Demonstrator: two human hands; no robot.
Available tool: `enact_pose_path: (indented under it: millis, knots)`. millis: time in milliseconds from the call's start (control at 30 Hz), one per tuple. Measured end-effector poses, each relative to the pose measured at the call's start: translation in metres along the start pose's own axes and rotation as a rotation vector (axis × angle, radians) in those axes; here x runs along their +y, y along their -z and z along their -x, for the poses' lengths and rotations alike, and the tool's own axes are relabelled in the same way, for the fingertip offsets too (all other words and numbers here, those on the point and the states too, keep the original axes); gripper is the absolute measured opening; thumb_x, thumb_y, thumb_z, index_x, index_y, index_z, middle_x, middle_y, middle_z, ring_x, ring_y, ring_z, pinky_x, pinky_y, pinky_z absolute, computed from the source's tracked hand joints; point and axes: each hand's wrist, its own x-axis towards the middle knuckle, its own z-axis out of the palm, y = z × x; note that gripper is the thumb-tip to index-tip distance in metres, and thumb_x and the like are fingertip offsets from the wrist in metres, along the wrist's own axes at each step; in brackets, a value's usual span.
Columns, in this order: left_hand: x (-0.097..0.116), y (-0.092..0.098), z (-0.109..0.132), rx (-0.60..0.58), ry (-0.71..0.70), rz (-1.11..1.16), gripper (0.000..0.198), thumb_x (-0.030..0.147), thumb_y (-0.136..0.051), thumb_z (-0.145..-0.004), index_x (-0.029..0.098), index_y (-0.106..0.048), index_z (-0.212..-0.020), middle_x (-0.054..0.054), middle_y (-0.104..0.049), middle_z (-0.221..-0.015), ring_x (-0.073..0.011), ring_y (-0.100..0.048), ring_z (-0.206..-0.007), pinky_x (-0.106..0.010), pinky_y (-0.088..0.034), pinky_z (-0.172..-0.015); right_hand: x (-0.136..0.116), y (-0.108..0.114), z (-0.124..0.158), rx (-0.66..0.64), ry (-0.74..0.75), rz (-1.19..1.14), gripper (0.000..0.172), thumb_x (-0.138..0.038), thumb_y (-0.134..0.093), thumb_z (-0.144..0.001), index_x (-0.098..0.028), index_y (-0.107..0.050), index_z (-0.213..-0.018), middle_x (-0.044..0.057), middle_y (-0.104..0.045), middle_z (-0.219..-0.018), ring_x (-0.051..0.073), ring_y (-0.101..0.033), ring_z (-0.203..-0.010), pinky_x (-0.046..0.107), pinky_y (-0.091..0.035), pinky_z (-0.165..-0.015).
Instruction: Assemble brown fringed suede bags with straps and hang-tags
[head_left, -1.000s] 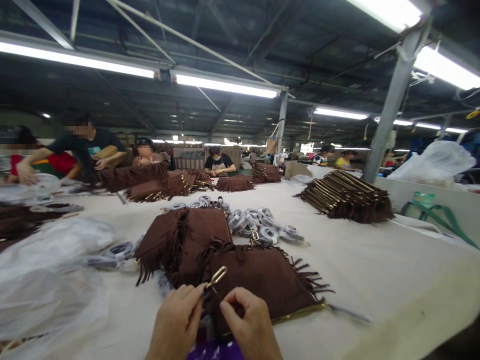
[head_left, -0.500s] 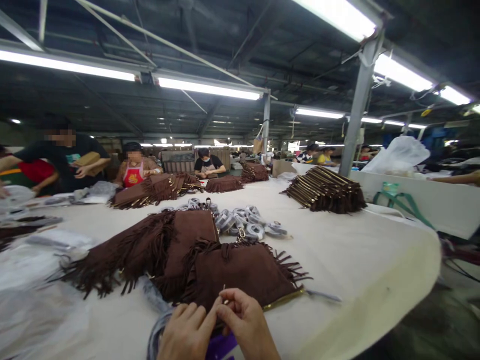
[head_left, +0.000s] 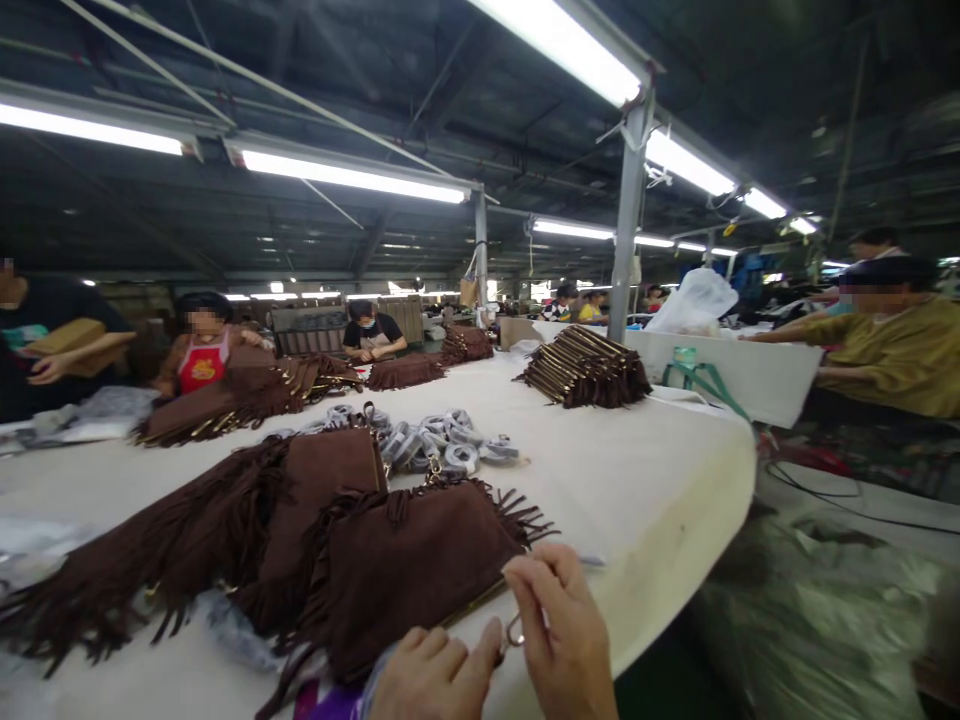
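Gold clasp point(head_left: 514, 632) has shifted right vs. 1 s ago, now at near right of brown bag point(head_left: 420, 560), b/w L hand point(head_left: 431, 675), whose fingers pinch it, and R hand point(head_left: 566, 635), whose grip I cannot tell, so handling prob. continues.

A shift to the right

The person's left hand point(head_left: 439, 675) and right hand point(head_left: 562, 635) have moved from the near edge of the foremost dark brown fringed fabric bag point(head_left: 420, 570) to its right corner. Touching half a second ago, they've drawn slightly apart, a small gold metal clasp point(head_left: 513, 632) showing between them. On the left, a long-fringed brown fabric bag point(head_left: 187, 525) has come to lie where grey wrapped coils showed. Farther off, a co-worker's red apron point(head_left: 204, 368) has come clear. At right, a co-worker's mustard long-sleeved top point(head_left: 900, 350) has entered my sight.
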Motion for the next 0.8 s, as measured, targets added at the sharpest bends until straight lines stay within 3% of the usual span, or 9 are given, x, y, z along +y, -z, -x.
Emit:
enact_pose_path:
  millis: [100, 233, 300, 367, 533, 700, 800]
  knots:
    - [0.000, -0.001, -0.019, -0.123, 0.119, 0.301, 0.038, 0.019, -0.045, -0.094, 0.019, -0.051, -0.131, -0.004, -0.073, -0.089, -0.0149, -0.067, -0.075, -0.022, -0.051, -0.067, 0.003, 0.038, -0.025, -0.009, -0.005, -0.067, 0.018, -0.027, -0.050, -0.094, -0.024, -0.063, -0.082, 0.006, -0.062, -0.087, 0.020, -0.060, -0.082, 0.028, -0.048, -0.072]
    - [-0.028, -0.002, -0.022, -0.330, 0.369, 0.110, 0.039, 0.013, -0.057, -0.083, 0.018, -0.059, -0.122, -0.012, -0.066, -0.119, -0.0273, -0.060, -0.109, -0.042, -0.048, -0.094, 0.010, 0.068, -0.039, -0.078, -0.230, -0.226, 0.026, -0.041, -0.049, -0.096, -0.023, -0.059, -0.079, -0.001, -0.057, -0.063, 0.015, -0.052, -0.057, 0.026, -0.043, -0.055]
    - [-0.045, -0.007, -0.017, -0.442, 0.370, 0.047, 0.028, 0.011, -0.058, -0.080, 0.016, -0.064, -0.107, -0.013, -0.066, -0.115, -0.0288, -0.059, -0.108, -0.044, -0.047, -0.094, 0.013, 0.072, -0.040, -0.132, -0.331, -0.317, 0.031, -0.047, -0.052, -0.094, -0.022, -0.058, -0.076, -0.003, -0.050, -0.058, 0.013, -0.043, -0.048, 0.024, -0.036, -0.047]
    - [-0.058, -0.012, -0.014, -0.517, 0.363, 0.084, 0.016, 0.009, -0.052, -0.083, 0.016, -0.063, -0.091, -0.010, -0.068, -0.102, -0.0241, -0.061, -0.097, -0.037, -0.049, -0.088, 0.017, 0.072, -0.043, -0.195, -0.397, -0.392, 0.035, -0.052, -0.055, -0.091, -0.022, -0.057, -0.072, -0.004, -0.045, -0.057, 0.011, -0.036, -0.046, 0.023, -0.029, -0.043]
    - [-0.083, -0.007, -0.030, -0.505, 0.455, 0.149, 0.025, 0.013, -0.037, -0.092, 0.019, -0.055, -0.076, -0.005, -0.065, -0.078, -0.0181, -0.060, -0.074, -0.027, -0.045, -0.070, 0.025, 0.071, -0.070, -0.244, -0.398, -0.426, 0.039, -0.057, -0.061, -0.084, -0.021, -0.058, -0.071, -0.005, -0.043, -0.056, 0.010, -0.031, -0.047, 0.023, -0.023, -0.042]
    - [-0.113, 0.030, -0.071, -0.451, 0.483, 0.225, 0.029, 0.021, -0.034, -0.095, 0.020, -0.051, -0.072, -0.002, -0.061, -0.072, -0.0167, -0.057, -0.068, -0.025, -0.040, -0.064, 0.023, 0.068, -0.104, -0.429, -0.435, -0.526, 0.036, -0.055, -0.060, -0.085, -0.021, -0.059, -0.073, -0.009, -0.036, -0.049, 0.008, -0.024, -0.041, 0.022, -0.018, -0.041]
    - [-0.127, 0.050, -0.090, -0.446, 0.479, 0.259, 0.030, 0.024, -0.036, -0.094, 0.021, -0.048, -0.067, 0.000, -0.056, -0.065, -0.0156, -0.053, -0.065, -0.025, -0.038, -0.063, 0.014, 0.039, -0.105, -0.637, -0.292, -0.444, 0.027, -0.042, -0.055, -0.090, -0.020, -0.062, -0.075, -0.004, -0.050, -0.058, 0.012, -0.043, -0.051, 0.023, -0.034, -0.050]
